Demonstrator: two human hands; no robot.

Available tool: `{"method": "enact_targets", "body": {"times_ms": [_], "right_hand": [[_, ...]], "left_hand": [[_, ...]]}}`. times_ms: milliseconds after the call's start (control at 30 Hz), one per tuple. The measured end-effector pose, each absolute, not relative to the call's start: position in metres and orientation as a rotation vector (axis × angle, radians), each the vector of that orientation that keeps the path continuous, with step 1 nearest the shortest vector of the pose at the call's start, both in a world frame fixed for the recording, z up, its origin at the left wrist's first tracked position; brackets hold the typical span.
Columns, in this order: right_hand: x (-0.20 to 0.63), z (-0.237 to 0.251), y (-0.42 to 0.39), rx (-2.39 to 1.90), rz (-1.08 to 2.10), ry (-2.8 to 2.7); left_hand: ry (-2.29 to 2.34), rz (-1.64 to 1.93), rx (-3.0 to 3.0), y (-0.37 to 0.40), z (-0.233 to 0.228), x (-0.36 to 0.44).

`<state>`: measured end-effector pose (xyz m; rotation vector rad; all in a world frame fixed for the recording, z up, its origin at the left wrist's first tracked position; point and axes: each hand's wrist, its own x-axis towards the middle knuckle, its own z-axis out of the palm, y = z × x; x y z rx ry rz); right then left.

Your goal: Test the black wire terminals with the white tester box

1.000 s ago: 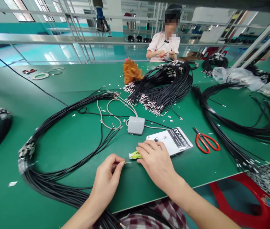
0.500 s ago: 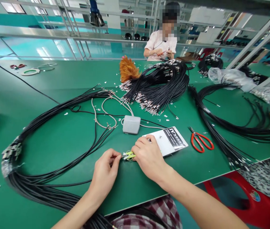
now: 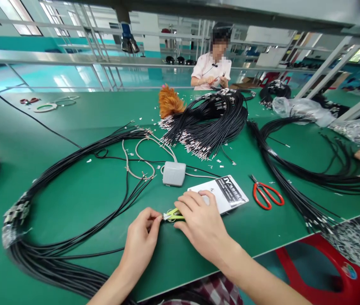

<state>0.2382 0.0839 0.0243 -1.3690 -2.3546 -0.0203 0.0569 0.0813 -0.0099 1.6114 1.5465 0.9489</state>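
The small yellow-green plastic clip tool [image 3: 174, 214] lies on the green table [image 3: 81, 195], beside the white control box [image 3: 220, 194]. It looks light and rigid, best gripped by its sides. The right hand [image 3: 203, 222] closes on it; the left hand [image 3: 143, 241] pinches something, probably a thin black wire end [image 3: 126, 203].

Green table [image 3: 72, 127] — black cables [image 3: 72, 169], red-handled scissors [image 3: 267, 195].

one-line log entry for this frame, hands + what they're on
left hand: pinching wire end | right hand: on yellow-green snips | beside: white control box, grey foot pedal, red scissors
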Motion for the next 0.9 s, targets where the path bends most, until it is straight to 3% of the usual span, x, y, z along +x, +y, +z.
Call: {"method": "enact_targets", "body": {"times_ms": [200, 567, 767, 900], "right_hand": [[0.281, 0.009, 0.047, -1.323, -0.14, -1.87], [0.287, -0.02, 0.039, -1.325, -0.339, -1.875], [0.286, -0.027, 0.033, -1.249, -0.354, -1.824], [0.275, -0.043, 0.027, -1.097, -0.454, -1.879]], "left_hand": [[1.533, 0.953, 1.562, 0.083, -0.011, 0.055], [1.569, 0.954, 1.563, 0.077, -0.014, 0.047], [1.473, 1.001, 1.271, 0.082, -0.019, 0.034], [1.403, 0.77, 1.274, 0.094, -0.008, 0.02]]}}
